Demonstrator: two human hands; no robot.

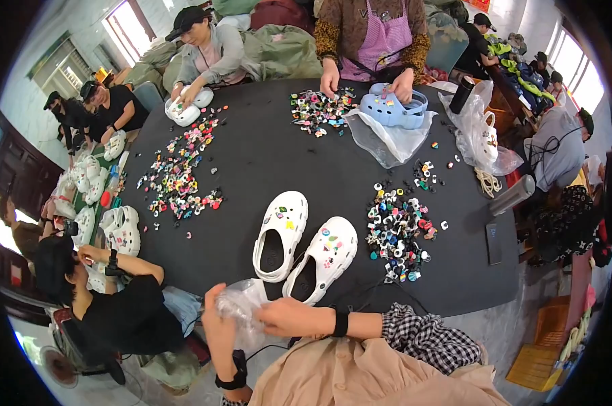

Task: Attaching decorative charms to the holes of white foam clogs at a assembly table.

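Two nearby white clogs [294,210] (charms [290,224] on both), one clear bag [244,310], left hand [217,326], fingers loosely round it, right hand [296,317], fingers pinching it

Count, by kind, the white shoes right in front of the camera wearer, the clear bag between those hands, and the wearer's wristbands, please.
White shoes: 2
Clear bag: 1
Wristbands: 2
Total: 5
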